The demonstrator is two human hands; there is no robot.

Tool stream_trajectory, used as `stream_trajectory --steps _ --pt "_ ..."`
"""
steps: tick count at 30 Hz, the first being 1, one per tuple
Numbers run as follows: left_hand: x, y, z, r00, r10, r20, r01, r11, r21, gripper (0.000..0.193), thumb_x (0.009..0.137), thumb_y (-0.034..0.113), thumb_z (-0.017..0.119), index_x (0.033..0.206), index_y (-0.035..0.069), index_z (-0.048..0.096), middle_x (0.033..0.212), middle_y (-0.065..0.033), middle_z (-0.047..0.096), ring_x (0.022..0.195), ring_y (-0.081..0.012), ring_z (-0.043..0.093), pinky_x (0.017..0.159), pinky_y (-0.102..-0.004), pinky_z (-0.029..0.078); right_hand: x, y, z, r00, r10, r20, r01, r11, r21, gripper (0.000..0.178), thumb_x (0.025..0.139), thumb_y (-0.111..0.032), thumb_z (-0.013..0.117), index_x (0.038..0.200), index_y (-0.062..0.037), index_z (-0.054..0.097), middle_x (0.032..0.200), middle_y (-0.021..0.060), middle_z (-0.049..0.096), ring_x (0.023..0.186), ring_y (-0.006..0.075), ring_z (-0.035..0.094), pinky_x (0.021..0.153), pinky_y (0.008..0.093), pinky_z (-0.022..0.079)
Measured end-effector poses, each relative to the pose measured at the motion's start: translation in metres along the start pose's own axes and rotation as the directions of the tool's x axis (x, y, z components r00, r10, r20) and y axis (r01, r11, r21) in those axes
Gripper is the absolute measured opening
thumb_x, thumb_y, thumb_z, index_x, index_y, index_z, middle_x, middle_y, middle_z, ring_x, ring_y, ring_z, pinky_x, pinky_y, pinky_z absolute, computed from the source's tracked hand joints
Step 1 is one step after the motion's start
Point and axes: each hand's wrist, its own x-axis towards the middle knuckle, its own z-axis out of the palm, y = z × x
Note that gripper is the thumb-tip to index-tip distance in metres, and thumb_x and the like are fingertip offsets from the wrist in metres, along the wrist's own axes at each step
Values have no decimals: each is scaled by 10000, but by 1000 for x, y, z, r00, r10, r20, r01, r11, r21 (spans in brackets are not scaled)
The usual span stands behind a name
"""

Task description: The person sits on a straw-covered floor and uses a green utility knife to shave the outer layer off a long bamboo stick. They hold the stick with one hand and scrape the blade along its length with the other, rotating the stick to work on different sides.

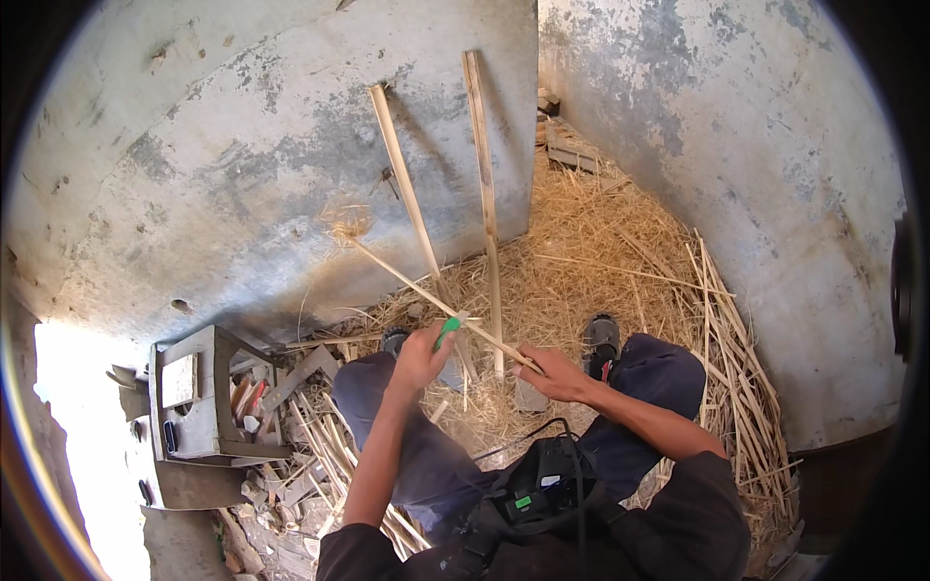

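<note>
One stick [402, 272], one green tool [449, 332] against it

The stick slants out in front of me, near end between my knees [668, 366], far end toward the wall [242, 223] beside a tuft of curls [348, 225]. I judge a slip the main risk: if the tool skids along the wood, it could run at my right hand [560, 376]. Too deep a bite might snap so thin a stick, and the unsupported far end could wobble or twist.

My left hand [420, 358] is wrapped round the tool's handle, forearm rising steeply from below. My right hand pinches the stick near its close end, fingers curled, forearm slanting in from the right, above my right thigh. I cannot tell how hard either presses.
</note>
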Motion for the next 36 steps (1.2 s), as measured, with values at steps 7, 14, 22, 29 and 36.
stream_trajectory --steps 7,14,22,29,36 --pt "15 -15 -26 839 -336 -428 380 925 20 395 1148 360 540 1041 2 668 687 -271 618 662 -503 655 628 -568 478 -2 -5 -4 999 -43 -4 43 997 -58 348 1100 -351 641 1253 -38 646 736 174 639 621 314 621 635 457 475" --pt "3 -8 -8 984 -136 -114 145 986 79 364 1122 367 579 1180 30 702 773 -268 668 743 -472 689 702 -536 515 -1 0 -2 999 -28 -22 28 1000 12 324 1096 -342 645 1230 -47 665 747 160 635 638 295 623 641 450 477" --pt "8 -27 -27 802 -318 -506 361 933 -14 460 1157 381 533 1073 -47 679 719 -255 633 653 -450 612 653 -535 469 -6 -6 -19 997 -39 61 45 994 -99 367 1080 -354 675 1291 -55 668 798 199 673 651 345 636 664 468 490" --pt "-6 -45 -45 713 -398 -577 434 897 -83 465 1161 368 532 1044 -58 676 765 -258 632 685 -417 594 675 -518 453 -18 -5 -60 991 -13 136 37 984 -173 442 1068 -373 699 1389 -71 664 856 221 717 680 364 662 664 475 494" --pt "-13 -37 -43 917 -228 -326 243 970 5 437 1160 353 533 1081 -48 687 720 -245 596 638 -386 569 654 -500 449 -20 4 -59 994 -12 104 31 982 -185 469 1063 -389 701 1384 -49 666 843 226 716 673 363 659 655 478 491"
